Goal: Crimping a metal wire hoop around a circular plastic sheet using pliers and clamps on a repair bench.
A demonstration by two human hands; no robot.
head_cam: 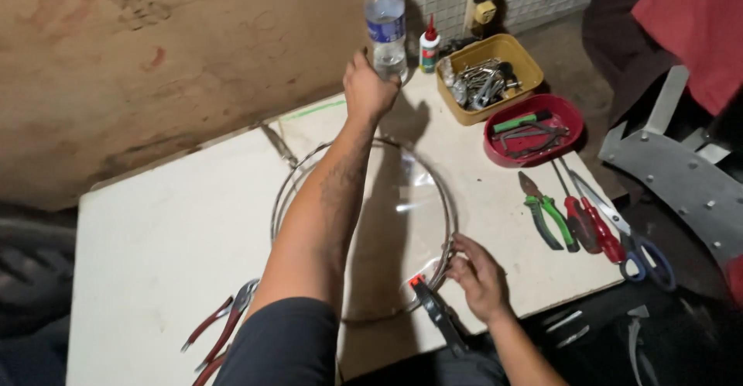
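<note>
Bottle [385, 24] upright, cap up, in left hand [368, 88]

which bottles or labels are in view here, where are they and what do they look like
Water bottle: far table edge, in the left hand; clear, white cap, blue label.
Glue bottle: right of it, beside the yellow tray; small, white, red tip, green-red label.
</note>
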